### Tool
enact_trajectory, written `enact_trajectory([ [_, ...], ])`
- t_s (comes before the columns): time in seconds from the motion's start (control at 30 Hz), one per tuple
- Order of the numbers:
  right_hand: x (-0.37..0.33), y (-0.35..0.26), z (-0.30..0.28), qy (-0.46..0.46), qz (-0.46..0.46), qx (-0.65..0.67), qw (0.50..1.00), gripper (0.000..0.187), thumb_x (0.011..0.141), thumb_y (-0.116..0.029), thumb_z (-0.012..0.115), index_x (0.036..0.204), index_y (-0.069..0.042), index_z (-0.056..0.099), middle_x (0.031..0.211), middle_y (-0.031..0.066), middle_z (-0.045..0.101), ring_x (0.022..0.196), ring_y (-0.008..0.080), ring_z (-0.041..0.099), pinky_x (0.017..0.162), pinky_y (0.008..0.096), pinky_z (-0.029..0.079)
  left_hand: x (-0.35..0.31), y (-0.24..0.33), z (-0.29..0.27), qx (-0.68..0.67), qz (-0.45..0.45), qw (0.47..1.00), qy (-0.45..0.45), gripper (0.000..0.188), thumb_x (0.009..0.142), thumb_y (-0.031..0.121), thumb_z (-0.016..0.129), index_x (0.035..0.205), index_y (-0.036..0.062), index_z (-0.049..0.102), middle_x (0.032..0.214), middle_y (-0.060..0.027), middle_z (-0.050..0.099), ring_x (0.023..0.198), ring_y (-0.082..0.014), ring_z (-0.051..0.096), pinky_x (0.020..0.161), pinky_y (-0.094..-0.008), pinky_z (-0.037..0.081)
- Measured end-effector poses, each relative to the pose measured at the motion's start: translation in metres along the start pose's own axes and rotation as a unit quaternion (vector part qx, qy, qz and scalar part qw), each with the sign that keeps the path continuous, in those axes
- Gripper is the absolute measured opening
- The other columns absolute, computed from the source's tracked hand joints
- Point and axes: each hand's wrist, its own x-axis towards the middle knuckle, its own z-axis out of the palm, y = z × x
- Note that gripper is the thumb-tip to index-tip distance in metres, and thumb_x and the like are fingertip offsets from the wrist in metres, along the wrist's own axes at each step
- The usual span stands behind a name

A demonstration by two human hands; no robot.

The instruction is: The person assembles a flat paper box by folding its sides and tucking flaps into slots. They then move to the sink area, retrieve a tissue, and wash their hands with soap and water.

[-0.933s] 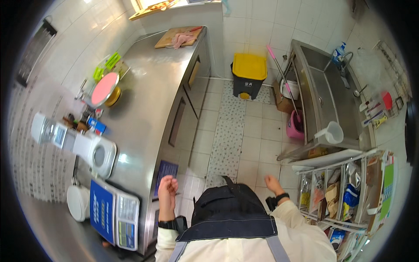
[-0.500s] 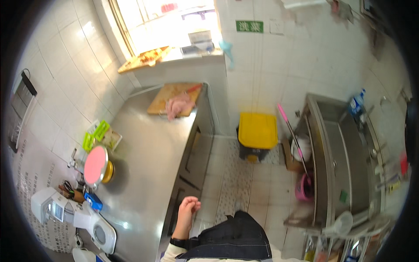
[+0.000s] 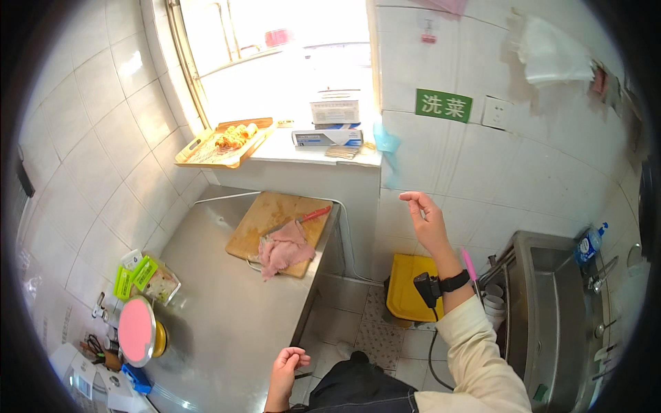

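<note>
My right hand (image 3: 425, 219) is raised in front of the tiled wall, fingers stretched to the left and holding nothing. Nearest to it, a limp light-blue thing (image 3: 387, 146) hangs from the sill's corner; it looks like thin cloth or plastic, its kind unclear. Low beside the counter's edge, my left hand (image 3: 288, 366) has its fingers curled in, with nothing visible in them. A wooden cutting board (image 3: 258, 217) lies at the counter's far end. On it are a pink cloth (image 3: 284, 246), hanging partly over the near edge, and a red-handled knife (image 3: 315, 214), its blade partly covered.
Boxes (image 3: 327, 138) and a tray of food (image 3: 220, 146) sit on the windowsill. On the steel counter (image 3: 213, 303) stand a pink-topped round stand (image 3: 137, 332) and green-labelled packs (image 3: 142, 273). A yellow-lidded bin (image 3: 406, 286) and a steel sink (image 3: 551, 310) are to the right.
My right arm has come into view, its hand raised towards the wall by the window. The view has tilted up. My left hand stays low by the counter, fingers still curled.
</note>
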Motion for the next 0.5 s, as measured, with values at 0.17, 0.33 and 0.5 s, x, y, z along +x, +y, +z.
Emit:
enact_trajectory([
  [0.17,0.079,0.0,0.026,-0.089,-0.05,-0.076,0.992,0.021,0.091,-0.007,0.052,0.11,-0.002,0.06,0.105,0.013,0.064,0.101,0.0242,0.06,0.089,0.0325,0.047,0.108,0.024,-0.012,-0.044,0.037,0.997,0.059,0.014,0.09,0.009,0.047,0.097,0.0031,0.057,0.083,-0.0084,0.064,0.075,-0.0163,0.062,0.075,-0.0292,0.051],
  [0.33,0.192,0.01,0.061,-0.185,-0.14,-0.221,0.947,0.039,0.089,-0.014,0.057,0.124,-0.001,0.049,0.117,0.0196,0.058,0.111,0.0347,0.055,0.096,0.0402,0.043,0.173,0.088,0.009,-0.002,0.11,0.993,0.04,0.014,0.093,0.008,0.045,0.099,0.0024,0.056,0.086,-0.0081,0.062,0.078,-0.0159,0.06,0.078,-0.0299,0.05],
  [0.5,0.314,0.048,0.116,-0.201,-0.149,-0.456,0.854,0.056,0.083,-0.029,0.066,0.129,-0.003,0.046,0.124,0.0193,0.052,0.121,0.0326,0.047,0.101,0.0418,0.036,0.184,0.101,0.019,-0.002,0.119,0.993,0.005,0.014,0.095,0.007,0.044,0.102,-0.0001,0.054,0.089,-0.01,0.063,0.083,-0.0167,0.06,0.08,-0.0287,0.048],
])
